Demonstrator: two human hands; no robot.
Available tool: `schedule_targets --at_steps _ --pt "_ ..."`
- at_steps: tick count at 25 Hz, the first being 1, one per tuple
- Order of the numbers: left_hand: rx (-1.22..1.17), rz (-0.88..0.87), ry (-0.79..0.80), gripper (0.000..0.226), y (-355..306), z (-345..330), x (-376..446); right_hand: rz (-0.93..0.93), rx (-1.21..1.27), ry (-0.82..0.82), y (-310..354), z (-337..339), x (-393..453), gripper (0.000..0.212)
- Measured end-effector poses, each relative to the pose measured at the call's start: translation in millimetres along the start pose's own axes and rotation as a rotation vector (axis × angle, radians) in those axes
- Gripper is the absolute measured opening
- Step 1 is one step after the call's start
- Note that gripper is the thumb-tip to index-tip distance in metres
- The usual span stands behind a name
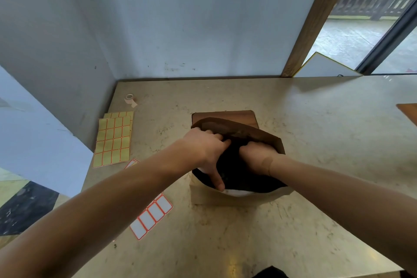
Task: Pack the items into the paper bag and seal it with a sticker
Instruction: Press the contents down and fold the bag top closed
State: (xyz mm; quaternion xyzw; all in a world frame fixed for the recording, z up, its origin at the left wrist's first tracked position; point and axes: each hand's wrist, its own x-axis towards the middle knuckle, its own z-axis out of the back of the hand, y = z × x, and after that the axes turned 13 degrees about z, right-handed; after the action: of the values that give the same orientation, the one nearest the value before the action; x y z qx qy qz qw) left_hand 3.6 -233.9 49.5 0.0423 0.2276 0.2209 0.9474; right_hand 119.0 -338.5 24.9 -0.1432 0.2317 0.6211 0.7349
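Note:
A brown paper bag (237, 196) stands open in the middle of the table. A black cloth item (234, 171) fills its mouth, with something white (237, 192) showing under it at the near rim. My left hand (205, 151) presses on the black cloth, fingers dug in at the far side and thumb reaching to the near rim. My right hand (257, 158) is curled into the cloth beside it, just inside the bag's right wall. A strip of white stickers with red borders (153, 216) lies left of the bag.
Yellow sticker sheets (114, 140) lie at the table's left edge, with a small tape roll (130, 99) behind them. A wooden board (223, 116) lies behind the bag. Another board's corner (408, 110) shows at the far right. A wall closes the back.

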Motion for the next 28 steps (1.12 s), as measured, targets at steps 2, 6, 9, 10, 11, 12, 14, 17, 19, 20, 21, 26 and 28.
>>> schedule_targets --at_steps 2,6,9,10,11,12,14,17,19,20,21,26,28 --pt "-0.011 -0.008 0.008 0.12 0.4 0.0 -1.1 0.033 -0.015 -0.006 -2.0 3.0 -4.2 0.023" --pt "-0.038 -0.05 -0.057 0.106 4.3 1.2 -7.7 0.116 0.05 -0.066 -9.2 17.5 -14.8 0.018" --pt "-0.05 -0.129 -0.218 0.081 15.9 4.1 -16.5 0.251 0.085 -0.254 -16.5 36.7 -37.6 0.025" --pt "-0.073 -0.151 -0.253 0.074 21.1 5.0 -20.2 0.279 0.106 -0.339 -18.7 41.5 -47.9 0.028" --pt "-0.112 -0.172 -0.285 0.067 26.3 4.9 -24.6 0.302 0.145 -0.446 -21.3 43.9 -58.1 0.028" --pt "-0.166 -0.185 -0.317 0.061 31.6 3.0 -29.2 0.315 0.199 -0.57 -24.3 43.1 -67.1 0.027" --pt "-0.316 -0.189 -0.407 0.052 41.6 -4.4 -39.5 0.29 0.307 -0.753 -32.7 34.0 -81.9 0.032" --pt "-0.599 -0.137 -0.474 0.056 58.0 -22.6 -48.4 0.191 0.372 -0.675 -46.0 14.6 -93.0 0.076" --pt "-0.703 -0.081 -0.413 0.072 63.4 -30.3 -50.3 0.182 0.366 -0.526 -52.0 5.7 -96.6 0.102" --pt "-0.729 -0.059 -0.338 0.085 63.4 -32.7 -50.0 0.19 0.35 -0.474 -54.7 1.7 -96.8 0.112" --pt "-0.747 -0.049 -0.253 0.098 62.5 -35.3 -49.3 0.2 0.325 -0.436 -56.7 -1.9 -96.1 0.12" --pt "-0.783 -0.067 -0.165 0.122 56.6 -46.1 -42.2 0.212 0.256 -0.413 -57.7 -14.4 -91.2 0.124" --pt "-0.796 -0.04 -0.203 0.116 56.1 -47.1 -39.8 0.215 0.277 -0.512 -57.9 -17.5 -90.3 0.108"
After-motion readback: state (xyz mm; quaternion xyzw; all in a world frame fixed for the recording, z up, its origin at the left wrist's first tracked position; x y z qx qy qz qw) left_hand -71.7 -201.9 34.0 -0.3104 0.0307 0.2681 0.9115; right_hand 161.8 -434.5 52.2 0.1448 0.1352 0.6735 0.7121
